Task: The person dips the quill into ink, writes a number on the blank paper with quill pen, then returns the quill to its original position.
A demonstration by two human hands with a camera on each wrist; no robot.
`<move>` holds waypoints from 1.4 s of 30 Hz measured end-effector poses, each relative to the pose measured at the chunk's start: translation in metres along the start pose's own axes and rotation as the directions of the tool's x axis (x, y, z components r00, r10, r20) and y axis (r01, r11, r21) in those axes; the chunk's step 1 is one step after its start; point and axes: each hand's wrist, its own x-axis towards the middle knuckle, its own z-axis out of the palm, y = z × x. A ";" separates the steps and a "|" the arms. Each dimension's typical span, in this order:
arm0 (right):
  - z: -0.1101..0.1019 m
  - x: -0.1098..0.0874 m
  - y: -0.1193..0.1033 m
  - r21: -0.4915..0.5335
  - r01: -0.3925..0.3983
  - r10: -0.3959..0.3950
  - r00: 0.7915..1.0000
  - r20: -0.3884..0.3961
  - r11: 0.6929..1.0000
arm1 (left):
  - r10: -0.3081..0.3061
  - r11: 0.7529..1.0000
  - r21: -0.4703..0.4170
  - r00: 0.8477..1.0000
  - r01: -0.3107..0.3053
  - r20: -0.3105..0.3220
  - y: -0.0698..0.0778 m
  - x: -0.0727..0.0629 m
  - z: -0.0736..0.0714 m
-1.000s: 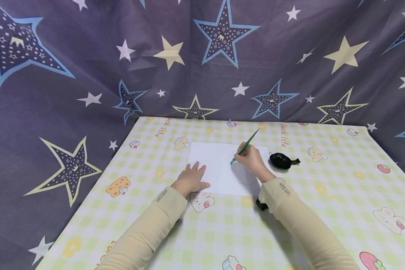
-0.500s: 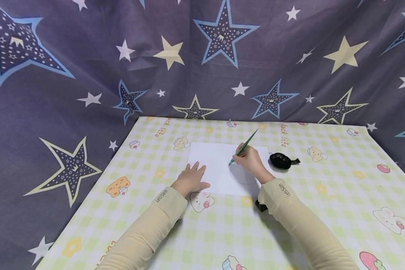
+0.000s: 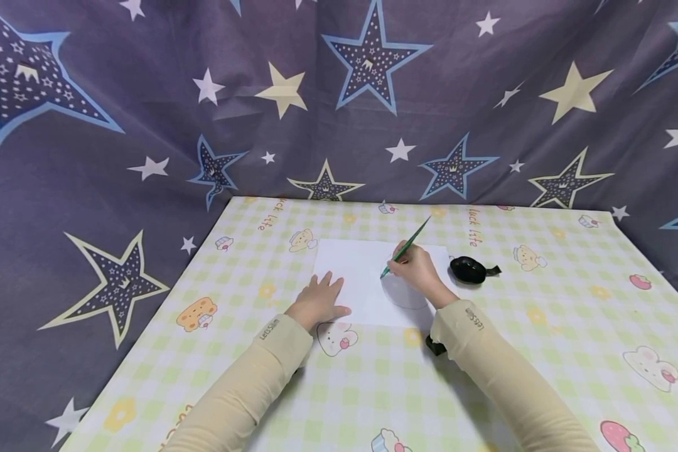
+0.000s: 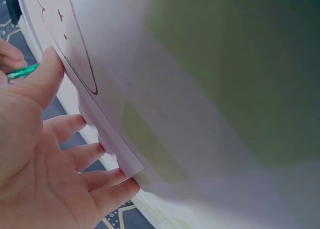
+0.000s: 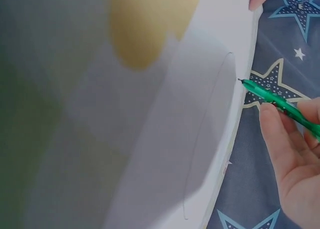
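Observation:
A sheet of white paper lies on the table. On its left part rests my left hand, fingers spread and flat, thumb near the lower edge. My right hand pinches a slim green pen between thumb and fingers, tilted with its upper end away from me. The pen's dark tip meets the paper, or is very close to it. In the right wrist view a thin curved line shows on the sheet below the green pen; in the head view it forms a rounded outline, partly covered by the right hand.
Just right of the paper sits a glossy black oval object with a short strap. A small black piece shows beneath the right cuff. The table wears a green checked cloth with printed cartoons. A star-patterned curtain hangs behind.
My right hand and the pen have shifted slightly left and toward me, the tip moving along the left side of the rounded outline. My left hand stays in place.

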 end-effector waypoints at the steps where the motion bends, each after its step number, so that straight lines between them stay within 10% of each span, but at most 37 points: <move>1: -0.001 0.000 0.000 0.020 0.002 -0.002 1.000 -0.007 1.000 | 0.001 1.000 0.000 1.000 -0.001 0.000 0.000 0.000 0.000; 42: -0.103 -0.012 0.023 0.076 -0.040 0.052 0.985 -0.164 0.996 | 0.020 0.999 0.043 1.000 -0.020 0.001 0.003 0.001 0.000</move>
